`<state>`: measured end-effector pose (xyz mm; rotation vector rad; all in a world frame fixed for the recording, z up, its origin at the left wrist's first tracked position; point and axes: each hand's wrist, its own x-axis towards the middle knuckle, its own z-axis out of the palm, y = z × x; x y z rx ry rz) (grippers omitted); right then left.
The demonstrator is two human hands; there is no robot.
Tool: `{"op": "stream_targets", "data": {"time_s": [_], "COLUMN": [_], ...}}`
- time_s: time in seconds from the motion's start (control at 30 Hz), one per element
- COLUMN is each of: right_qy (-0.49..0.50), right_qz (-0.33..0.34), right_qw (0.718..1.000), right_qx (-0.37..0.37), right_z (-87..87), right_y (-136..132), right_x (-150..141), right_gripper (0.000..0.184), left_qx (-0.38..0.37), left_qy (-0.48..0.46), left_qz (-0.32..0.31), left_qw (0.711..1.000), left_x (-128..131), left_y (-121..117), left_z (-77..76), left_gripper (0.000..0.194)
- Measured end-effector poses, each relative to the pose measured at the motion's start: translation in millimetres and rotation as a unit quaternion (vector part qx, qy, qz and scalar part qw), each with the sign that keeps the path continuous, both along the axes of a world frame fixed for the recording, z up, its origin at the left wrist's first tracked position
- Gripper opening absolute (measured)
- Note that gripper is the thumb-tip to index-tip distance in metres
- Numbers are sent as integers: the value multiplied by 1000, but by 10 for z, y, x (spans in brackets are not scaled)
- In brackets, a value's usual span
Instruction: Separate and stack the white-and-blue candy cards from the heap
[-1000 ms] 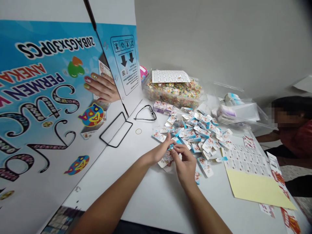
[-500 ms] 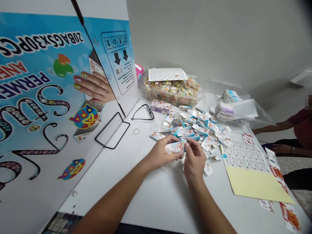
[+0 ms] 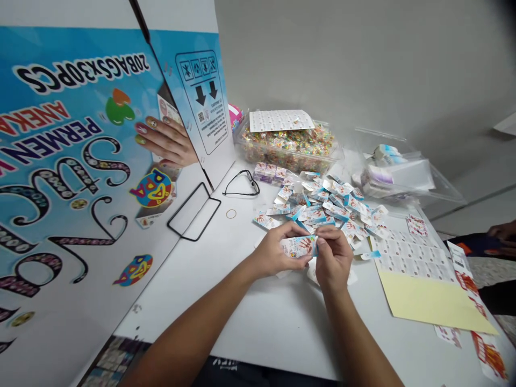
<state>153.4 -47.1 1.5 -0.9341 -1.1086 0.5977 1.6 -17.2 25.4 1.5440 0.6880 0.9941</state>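
Between my two hands is a small white-and-blue printed box (image 3: pixel 297 247) with a picture of a hand on it. My left hand (image 3: pixel 272 252) is closed around its left end, thumb below and fingers above. At its right end, my right hand (image 3: pixel 334 255) pinches the edge between thumb and fingers. Just beyond lies a heap of similar small boxes (image 3: pixel 322 209), several of them flattened or lying at angles. White pieces (image 3: pixel 312 271) on the table are partly hidden under my hands.
A clear tub of colourful small pieces (image 3: pixel 288 148) bears a printed sheet (image 3: pixel 280 120). Right of it stands another clear container (image 3: pixel 439 188). Label sheets (image 3: pixel 415 258), a yellow sheet (image 3: pixel 435 301), black-framed glasses (image 3: pixel 242 184) and a large carton (image 3: pixel 121 161) are around. Another person's hand (image 3: pixel 502 231) shows at right.
The view has shifted slightly, so the scene sits a little further right. Both hands keep hold of the small box. The other person's arm and torso have moved mostly out of view.
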Motion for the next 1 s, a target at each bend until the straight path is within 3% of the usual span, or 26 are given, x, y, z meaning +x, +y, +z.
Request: {"op": "stream_targets", "data": {"time_s": [0.13,0.33,0.47,0.63,0.73,0.83,1.0], "right_qy": [9,45,13,-26,24,106,127], "right_qz": [45,121,85,7,-5,8,94], "right_qw": [999,992,996,999,997,986,983], "right_qx": [-12,-10,-20,-32,-72,-126,-96], "right_z": [55,112,76,32,11,16,80], "right_y": [9,47,64,42,42,59,60], "right_x": [14,82,105,8,-45,-39,43], "right_gripper": [9,9,7,5,14,22,16], "left_qx": [30,14,24,129,144,138,78], "left_qy": [1,-6,11,34,26,27,-4], "left_qz": [-6,-23,11,77,102,110,90], "left_qw": [1000,1000,1000,988,984,984,993], "left_x": [9,-1,15,79,112,115,74], "left_y": [-21,-16,14,26,-1,-20,-19], "left_z": [17,-44,-88,-141,-162,-162,-115], "left_gripper": [34,40,37,28,29,32,35]}}
